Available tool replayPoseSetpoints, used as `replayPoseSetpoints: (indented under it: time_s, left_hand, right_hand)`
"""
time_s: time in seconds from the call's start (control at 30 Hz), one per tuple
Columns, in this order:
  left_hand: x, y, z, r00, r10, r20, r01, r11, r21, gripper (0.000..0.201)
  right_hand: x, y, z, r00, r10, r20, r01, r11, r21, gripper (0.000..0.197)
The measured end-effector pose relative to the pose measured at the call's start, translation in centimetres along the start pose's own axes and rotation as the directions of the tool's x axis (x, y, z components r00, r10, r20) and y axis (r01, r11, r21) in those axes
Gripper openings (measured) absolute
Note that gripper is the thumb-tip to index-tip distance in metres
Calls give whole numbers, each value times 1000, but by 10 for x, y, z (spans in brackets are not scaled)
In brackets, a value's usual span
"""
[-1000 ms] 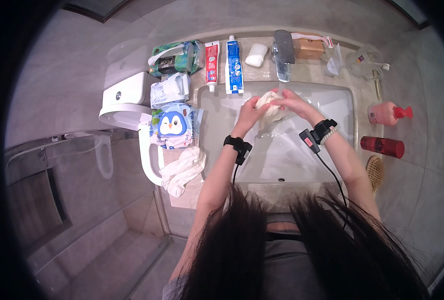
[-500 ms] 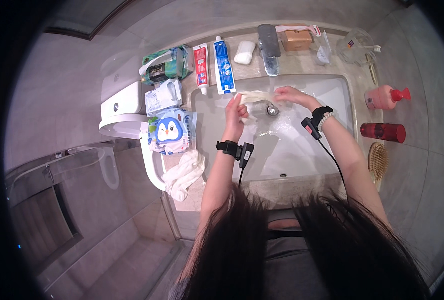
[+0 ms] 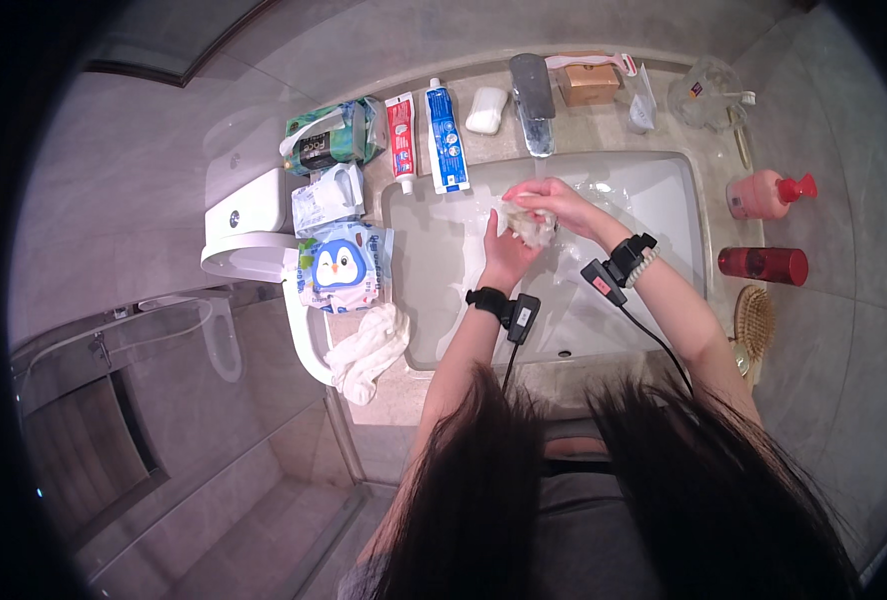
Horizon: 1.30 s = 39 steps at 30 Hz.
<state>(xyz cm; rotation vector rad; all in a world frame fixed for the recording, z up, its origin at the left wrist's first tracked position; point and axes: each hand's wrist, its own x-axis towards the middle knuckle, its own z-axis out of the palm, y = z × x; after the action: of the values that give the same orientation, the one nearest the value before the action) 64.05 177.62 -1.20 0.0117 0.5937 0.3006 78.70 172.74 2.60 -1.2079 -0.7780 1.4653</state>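
Observation:
Over the sink (image 3: 444,330), a wet white cloth (image 3: 534,228) is bunched up between my two hands. My left hand (image 3: 510,258) cups it from the near left side, thumb up. From the far right, my right hand (image 3: 561,205) closes over the top of the bundle with bent fingers. The grey tap (image 3: 536,90) reaches over the back rim of the basin, just beyond my hands. Water glistens in the basin around the cloth. Part of the bundle is hidden by my fingers.
On the left counter lie another white cloth (image 3: 369,350), a wipes pack (image 3: 342,268) and tissue packs (image 3: 334,135). Two toothpaste tubes (image 3: 446,135) and white soap (image 3: 487,110) line the back. A pink pump bottle (image 3: 761,196), red bottle (image 3: 764,265) and hairbrush (image 3: 756,322) are at right.
The cloth was stretched between my hands and is now gathered into a bundle. My left hand has moved right and nearer; my right hand has moved slightly left.

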Motion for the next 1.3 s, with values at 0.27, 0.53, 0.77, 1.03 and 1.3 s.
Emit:
replayPoseSetpoints:
  time_s: [0.27, 0.53, 0.77, 1.03, 1.3]
  left_hand:
    - [46, 4, 23, 941, 316, -122, -257, 900, 352, 43]
    - [67, -25, 12, 969, 206, -133, -150, 927, 343, 42]
    - [34, 6, -5, 962, 250, -108, -131, 772, 622, 30]
    - [-21, 36, -27, 936, 201, -290, 83, 672, 736, 37]
    - [-10, 10, 16, 1000, 1, 15, -5, 957, 289, 36]
  right_hand:
    - [1, 11, -15, 960, -103, -259, 67, 987, -143, 36]
    - [11, 27, -1, 863, -243, -444, 12, 887, -463, 34]
    - [22, 31, -19, 883, 27, -469, -131, 973, -189, 30]
    - [2, 1, -47, 954, 34, -296, -51, 998, -48, 27]
    - [-18, 13, 11, 965, -2, -264, -63, 970, -235, 39]
